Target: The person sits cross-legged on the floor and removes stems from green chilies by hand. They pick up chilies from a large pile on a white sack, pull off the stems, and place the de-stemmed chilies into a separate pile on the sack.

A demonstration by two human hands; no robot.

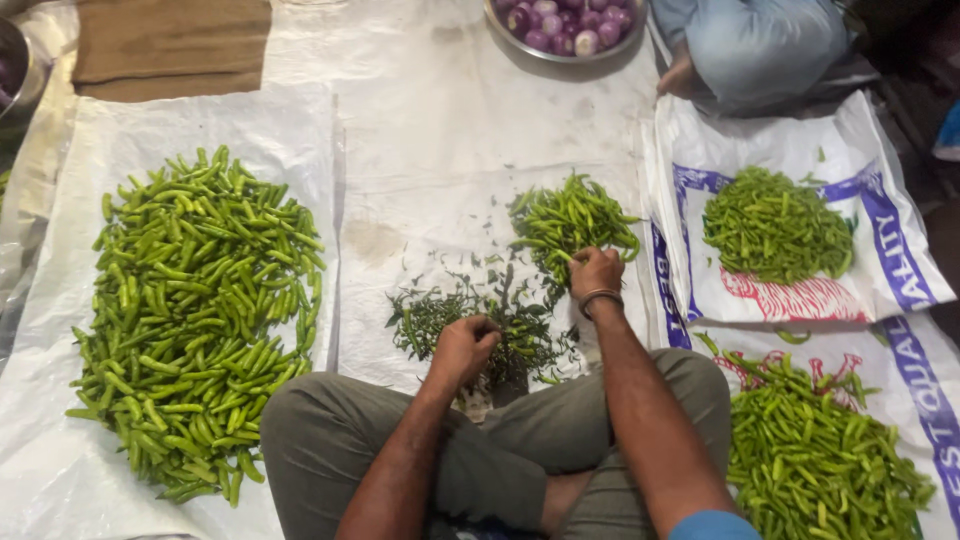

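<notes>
White woven sacks cover the floor where a person sits cross-legged. The right hand is closed, pinching a green chilli at the near edge of a small chilli pile. The left hand is curled shut over a heap of dark green stems, just left of that pile. Far left of it lies a large chilli heap; right of it, 2 more heaps. Beyond it, a metal bowl of purple onions.
</notes>
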